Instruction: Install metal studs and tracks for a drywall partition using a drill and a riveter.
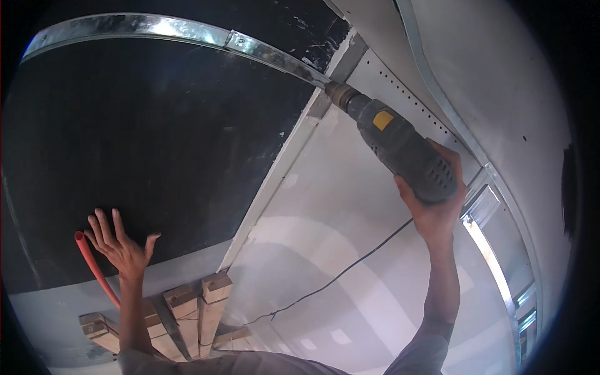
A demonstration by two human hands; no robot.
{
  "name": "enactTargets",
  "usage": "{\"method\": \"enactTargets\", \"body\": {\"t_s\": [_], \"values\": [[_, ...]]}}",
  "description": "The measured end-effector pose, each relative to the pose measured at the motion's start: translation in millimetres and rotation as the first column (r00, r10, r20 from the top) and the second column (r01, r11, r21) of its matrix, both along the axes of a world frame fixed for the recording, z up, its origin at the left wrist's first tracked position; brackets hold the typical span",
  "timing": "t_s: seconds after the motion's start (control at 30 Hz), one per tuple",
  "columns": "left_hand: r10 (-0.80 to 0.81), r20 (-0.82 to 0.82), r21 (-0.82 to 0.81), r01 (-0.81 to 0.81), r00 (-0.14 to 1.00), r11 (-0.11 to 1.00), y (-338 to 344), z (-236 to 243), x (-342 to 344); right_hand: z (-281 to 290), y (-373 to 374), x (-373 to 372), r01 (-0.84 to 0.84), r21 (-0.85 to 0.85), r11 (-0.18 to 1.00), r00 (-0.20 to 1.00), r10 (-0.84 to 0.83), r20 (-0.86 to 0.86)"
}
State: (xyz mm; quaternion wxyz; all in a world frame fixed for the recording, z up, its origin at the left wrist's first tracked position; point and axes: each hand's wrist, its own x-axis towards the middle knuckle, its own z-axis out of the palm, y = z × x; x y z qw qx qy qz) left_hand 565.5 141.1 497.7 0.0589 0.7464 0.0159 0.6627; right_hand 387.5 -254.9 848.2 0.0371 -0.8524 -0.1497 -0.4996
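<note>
The right hand [440, 206] wraps the rear of a dark drill [403, 144], fingers and thumb closed around the casing. Held from behind, the drill likely gets its push straight along its length; its nose points up and leftward from the hand, to the end of a shiny metal strip [162, 26] at the black panel's edge. Whether the tip touches the strip is too small to tell.

The left hand [125, 253], far to the left and lower, is spread, thumb out, palm toward the black panel [156, 125]. It seems to rest there, perhaps to steady the body; the contact itself is hidden. Just left of it stands a red tube [94, 262], running down behind the wrist.

The panel is dark and matt, with pale scuffs above the drill's nose. A pale edge [281, 165] divides it from a white surface [350, 181] left of the right hand. A thin cord [331, 278] runs from beside that hand down toward timbers [215, 287], right of the left forearm. Above and beyond the right hand, a metal rail [459, 125] curves along a pale wall [500, 75].
</note>
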Motion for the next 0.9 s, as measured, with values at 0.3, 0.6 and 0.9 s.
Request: {"method": "enactTargets", "body": {"t_s": [0.3, 0.6, 0.9], "values": [[-0.019, 0.024, -0.028, 0.019, 1.0, 0.999, 2.6, -0.9, -0.5, 6.0, 5.6, 5.1, -0.019, -0.048, 0.999, 1.0, 0.02, 0.011], [-0.063, 0.011, -0.036, 0.064, 0.998, 0.997, 4.4, 0.6, -6.1, 4.2, 12.3, 1.5, -0.046, -0.005, 0.999, 0.999, 0.046, 0.003], [-0.084, 0.019, -0.055, 0.085, 0.996, 0.995, 2.0, 3.1, -7.6, 4.8, 9.7, 2.1, -0.077, -0.042, 0.996, 0.997, 0.077, 0.021]]}}
